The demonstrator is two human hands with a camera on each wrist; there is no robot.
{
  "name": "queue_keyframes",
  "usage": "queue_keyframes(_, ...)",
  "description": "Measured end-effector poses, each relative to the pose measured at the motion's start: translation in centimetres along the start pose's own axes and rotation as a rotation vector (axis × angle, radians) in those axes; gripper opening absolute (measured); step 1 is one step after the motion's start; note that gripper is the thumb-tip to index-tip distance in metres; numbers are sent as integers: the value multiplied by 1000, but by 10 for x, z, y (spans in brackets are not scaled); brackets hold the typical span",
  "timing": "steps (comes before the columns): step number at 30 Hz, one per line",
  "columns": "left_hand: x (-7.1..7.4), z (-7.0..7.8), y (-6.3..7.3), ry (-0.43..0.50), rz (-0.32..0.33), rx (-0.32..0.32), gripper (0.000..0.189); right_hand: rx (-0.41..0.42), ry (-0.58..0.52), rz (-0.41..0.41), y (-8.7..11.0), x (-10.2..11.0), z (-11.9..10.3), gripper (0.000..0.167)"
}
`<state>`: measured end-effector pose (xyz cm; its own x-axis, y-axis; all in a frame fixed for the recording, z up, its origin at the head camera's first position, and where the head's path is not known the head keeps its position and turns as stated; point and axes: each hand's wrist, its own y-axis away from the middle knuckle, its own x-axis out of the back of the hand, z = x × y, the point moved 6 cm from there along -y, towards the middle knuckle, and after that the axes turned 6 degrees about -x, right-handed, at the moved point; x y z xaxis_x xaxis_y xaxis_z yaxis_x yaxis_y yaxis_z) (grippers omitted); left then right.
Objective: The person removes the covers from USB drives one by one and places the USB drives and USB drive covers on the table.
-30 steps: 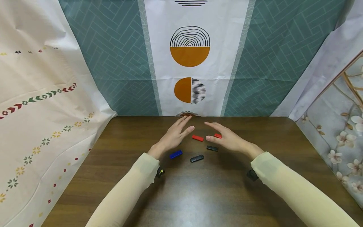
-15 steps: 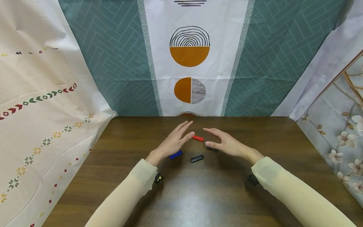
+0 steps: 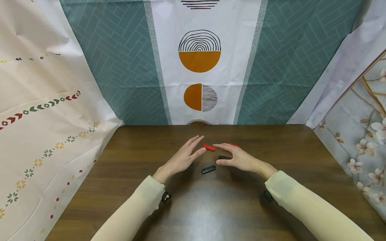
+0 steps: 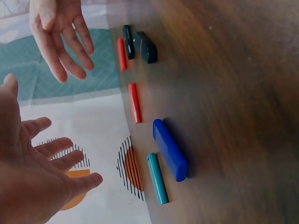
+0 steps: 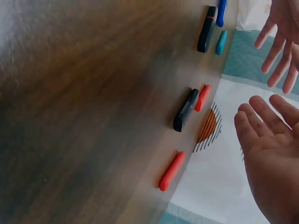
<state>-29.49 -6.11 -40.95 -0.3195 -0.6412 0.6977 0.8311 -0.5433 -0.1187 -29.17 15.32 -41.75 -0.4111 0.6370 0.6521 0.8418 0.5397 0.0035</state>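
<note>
Several small flash-drive-like sticks lie on the dark wooden table (image 3: 211,207). In the head view I see a red stick (image 3: 209,147), a second red one (image 3: 233,144), a black one (image 3: 224,157) and a black drive (image 3: 208,169). My left hand (image 3: 190,154) hovers with straight fingers and holds nothing. Under it, the left wrist view shows a blue drive (image 4: 170,150) and a teal stick (image 4: 157,178). My right hand (image 3: 233,157) hovers open just right of the red stick, over the black one (image 5: 186,110). The palms face each other.
Patterned cloth backdrops hang behind (image 3: 199,67) and at both sides (image 3: 45,117) of the table. The table's near half is bare wood. Both arms wear pale yellow sleeves (image 3: 301,204).
Both hands have drawn back toward me and come closer together. My left hand now covers the blue drive in the head view; the right hand partly covers the far red stick.
</note>
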Motion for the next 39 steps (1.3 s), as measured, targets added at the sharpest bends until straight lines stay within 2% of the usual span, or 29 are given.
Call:
queue_keyframes(6, -4, 1, 2, 2, -25, -12, 70, 8, -22, -28, -1, -5, -1, 79)
queue_keyframes(19, -15, -3, 12, 8, -57, -4, 72, -51, 51, -39, -2, -16, 8, 68)
queue_keyframes(26, -17, -5, 17, 10, -58, 4, 70, 10, 52, -76, -4, -25, 8, 65)
queue_keyframes(30, -18, -4, 18, 7, -61, -2, 70, 13, 51, -76, -6, -26, 9, 63)
queue_keyframes(39, -22, -4, 20, -8, -102, -23, 69, 56, 17, -75, -8, -34, 7, 56)
